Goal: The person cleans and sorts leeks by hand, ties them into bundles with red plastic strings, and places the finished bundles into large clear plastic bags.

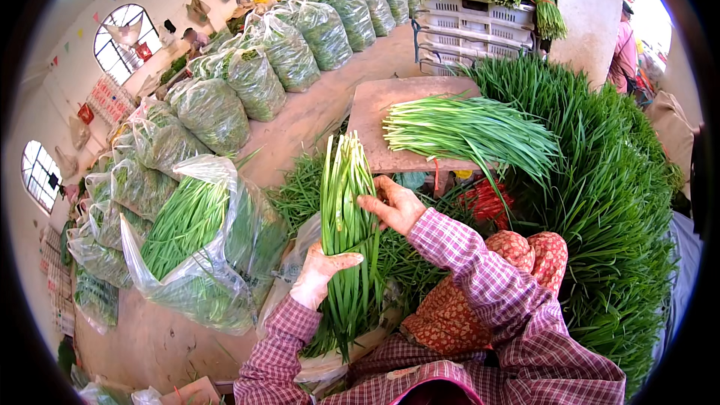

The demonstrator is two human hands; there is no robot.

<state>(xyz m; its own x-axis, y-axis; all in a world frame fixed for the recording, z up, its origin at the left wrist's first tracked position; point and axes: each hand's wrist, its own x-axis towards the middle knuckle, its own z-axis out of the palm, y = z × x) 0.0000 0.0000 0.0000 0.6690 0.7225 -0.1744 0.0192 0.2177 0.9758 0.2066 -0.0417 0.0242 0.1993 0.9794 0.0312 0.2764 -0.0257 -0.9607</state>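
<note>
A bundle of garlic chives [346,214] stands upright in front of me, its pale cut ends at the top and green leaves hanging down. My left hand [324,271] is wrapped round its lower half, thumb across the front. Higher up, my right hand [396,207] has its fingers curled at the bundle's right side, thumb and fingertips pinching at the stalks. Beyond it, a loose pile of garlic chives [465,131] lies across a worn board [369,109], leaf tips over the right edge. Loose green leaves [409,255] lie around and below the held bundle.
An open plastic bag [247,255] of chives stands at left, with rows of filled bags [214,114] behind. A tall heap of chives [600,210] fills the right. Red ties [487,201] lie below the board. Stacked white crates [476,26] stand beside a pillar [589,22].
</note>
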